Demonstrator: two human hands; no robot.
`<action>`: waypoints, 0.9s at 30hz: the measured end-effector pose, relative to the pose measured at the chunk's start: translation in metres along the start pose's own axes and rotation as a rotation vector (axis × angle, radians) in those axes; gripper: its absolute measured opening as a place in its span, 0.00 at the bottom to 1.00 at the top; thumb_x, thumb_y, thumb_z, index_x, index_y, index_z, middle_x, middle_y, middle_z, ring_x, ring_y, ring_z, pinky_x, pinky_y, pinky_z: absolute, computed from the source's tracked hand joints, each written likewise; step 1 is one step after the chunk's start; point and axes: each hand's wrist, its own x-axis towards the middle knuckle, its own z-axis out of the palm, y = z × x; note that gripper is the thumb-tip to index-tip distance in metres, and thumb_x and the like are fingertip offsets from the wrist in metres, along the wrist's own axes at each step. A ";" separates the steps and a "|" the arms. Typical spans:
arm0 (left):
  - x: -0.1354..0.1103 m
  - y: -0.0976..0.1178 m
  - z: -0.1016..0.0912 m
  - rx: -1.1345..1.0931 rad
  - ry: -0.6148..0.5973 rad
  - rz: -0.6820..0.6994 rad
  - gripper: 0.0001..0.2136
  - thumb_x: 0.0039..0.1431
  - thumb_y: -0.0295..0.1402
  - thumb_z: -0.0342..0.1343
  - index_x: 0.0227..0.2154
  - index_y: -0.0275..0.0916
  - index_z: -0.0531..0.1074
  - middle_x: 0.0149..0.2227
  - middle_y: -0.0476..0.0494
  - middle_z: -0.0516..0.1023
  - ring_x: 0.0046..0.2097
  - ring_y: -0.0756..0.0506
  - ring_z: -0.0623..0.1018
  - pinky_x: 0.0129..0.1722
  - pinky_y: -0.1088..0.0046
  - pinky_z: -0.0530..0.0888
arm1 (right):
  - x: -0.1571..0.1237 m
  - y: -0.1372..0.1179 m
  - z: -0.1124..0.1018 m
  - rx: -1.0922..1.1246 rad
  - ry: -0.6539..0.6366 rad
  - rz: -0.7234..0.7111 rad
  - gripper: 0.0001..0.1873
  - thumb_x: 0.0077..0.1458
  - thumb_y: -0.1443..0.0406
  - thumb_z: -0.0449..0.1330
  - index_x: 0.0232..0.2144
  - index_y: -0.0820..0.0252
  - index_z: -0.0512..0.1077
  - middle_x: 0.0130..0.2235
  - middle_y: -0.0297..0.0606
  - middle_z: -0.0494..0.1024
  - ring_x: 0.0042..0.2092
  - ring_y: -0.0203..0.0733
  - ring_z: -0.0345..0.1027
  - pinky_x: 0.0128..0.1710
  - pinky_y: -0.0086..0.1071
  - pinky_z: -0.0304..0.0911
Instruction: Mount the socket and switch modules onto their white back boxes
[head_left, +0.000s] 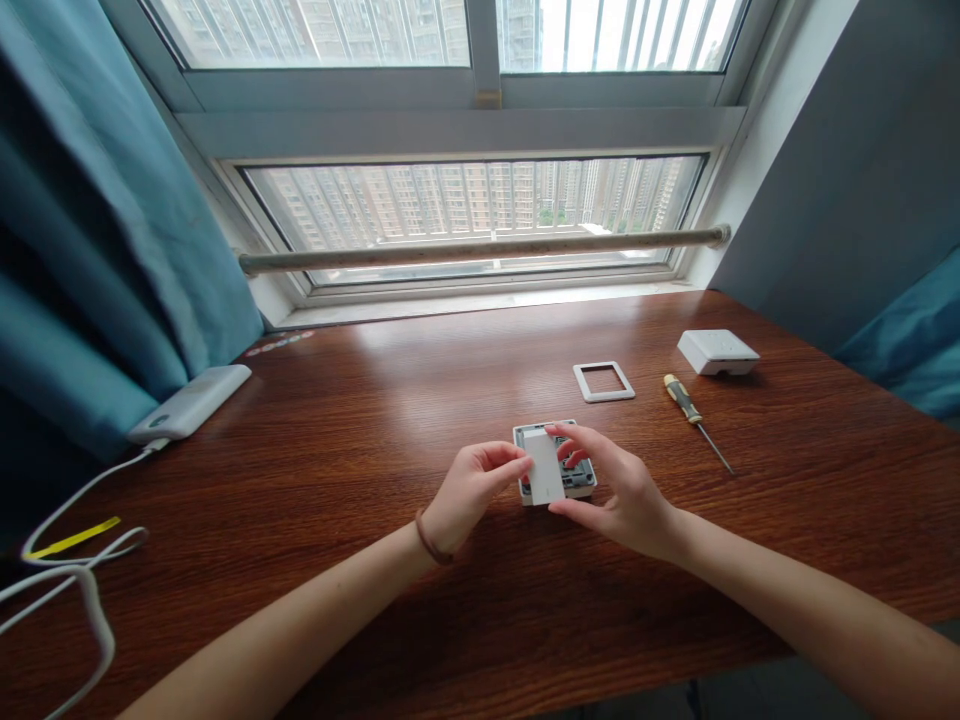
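A square wall-switch body (579, 478), white and grey with its inner parts showing, lies on the wooden table (375, 420). My right hand (619, 495) pinches a white rocker plate (544, 466) over the left half of that body, thumb below and fingers above. My left hand (474, 492) is closed, its fingertips pressing the plate's left edge. A thin band circles my left wrist.
A white square frame (603, 381) lies beyond the switch. To its right are a yellow-and-black screwdriver (694, 415) and a white box-like switch unit (717, 352). At the far left a white power bank (189, 401) with a white cable (75, 560) rests beside the blue curtain (97, 250).
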 end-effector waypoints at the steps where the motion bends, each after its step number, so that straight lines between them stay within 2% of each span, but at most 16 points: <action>1: 0.000 -0.001 0.000 0.010 -0.007 0.009 0.13 0.49 0.41 0.59 0.25 0.34 0.72 0.23 0.49 0.73 0.26 0.52 0.69 0.27 0.77 0.67 | 0.001 0.002 -0.001 0.015 0.008 0.005 0.40 0.45 0.62 0.65 0.58 0.55 0.53 0.50 0.45 0.70 0.42 0.42 0.68 0.44 0.38 0.68; 3: -0.001 -0.002 0.001 0.092 0.002 0.068 0.13 0.52 0.42 0.57 0.27 0.35 0.71 0.25 0.48 0.73 0.27 0.51 0.70 0.29 0.76 0.68 | 0.004 0.009 -0.005 0.068 0.034 0.033 0.44 0.42 0.61 0.67 0.59 0.55 0.52 0.49 0.45 0.70 0.42 0.42 0.68 0.44 0.39 0.67; 6: -0.001 -0.003 -0.001 0.420 0.059 0.300 0.10 0.57 0.39 0.52 0.35 0.38 0.71 0.36 0.44 0.74 0.39 0.46 0.72 0.41 0.70 0.69 | 0.010 0.027 -0.012 0.184 0.030 0.109 0.46 0.39 0.61 0.69 0.58 0.55 0.52 0.48 0.45 0.70 0.46 0.45 0.67 0.47 0.41 0.64; 8: 0.000 -0.006 -0.005 0.686 0.069 0.472 0.13 0.57 0.38 0.52 0.43 0.41 0.70 0.47 0.41 0.70 0.51 0.42 0.67 0.52 0.63 0.63 | 0.013 0.042 -0.018 0.254 -0.029 0.155 0.46 0.39 0.61 0.69 0.58 0.55 0.52 0.48 0.44 0.70 0.49 0.45 0.65 0.50 0.42 0.60; 10: 0.003 -0.011 -0.010 0.892 0.049 0.564 0.21 0.53 0.42 0.57 0.49 0.44 0.67 0.55 0.39 0.62 0.58 0.38 0.58 0.58 0.57 0.54 | 0.015 0.056 -0.022 0.289 -0.086 0.193 0.45 0.38 0.61 0.69 0.57 0.55 0.54 0.47 0.43 0.70 0.50 0.45 0.64 0.52 0.43 0.58; 13: 0.008 -0.018 -0.016 1.062 0.027 0.554 0.33 0.44 0.50 0.60 0.54 0.47 0.63 0.60 0.39 0.53 0.61 0.33 0.50 0.60 0.51 0.47 | 0.014 0.072 -0.023 0.302 -0.166 0.219 0.45 0.37 0.60 0.70 0.56 0.54 0.55 0.46 0.41 0.69 0.50 0.44 0.63 0.52 0.43 0.57; 15: 0.011 -0.021 -0.018 1.117 0.013 0.521 0.35 0.42 0.54 0.59 0.55 0.49 0.62 0.61 0.39 0.50 0.62 0.31 0.46 0.59 0.48 0.45 | 0.012 0.076 -0.022 0.318 -0.205 0.227 0.45 0.36 0.60 0.70 0.56 0.53 0.55 0.45 0.40 0.68 0.50 0.44 0.63 0.52 0.42 0.57; 24: 0.018 -0.020 -0.012 1.235 -0.068 0.491 0.34 0.42 0.58 0.56 0.54 0.56 0.62 0.62 0.42 0.48 0.62 0.28 0.43 0.56 0.40 0.39 | 0.010 0.072 -0.020 0.400 -0.261 0.290 0.46 0.36 0.60 0.70 0.57 0.51 0.54 0.46 0.39 0.65 0.50 0.43 0.63 0.50 0.41 0.61; 27: 0.018 -0.020 -0.011 1.247 -0.069 0.499 0.33 0.43 0.58 0.55 0.54 0.56 0.62 0.62 0.42 0.50 0.62 0.28 0.43 0.56 0.39 0.40 | 0.013 0.068 -0.023 0.335 -0.277 0.271 0.43 0.36 0.58 0.70 0.55 0.51 0.59 0.47 0.40 0.66 0.50 0.46 0.63 0.50 0.42 0.61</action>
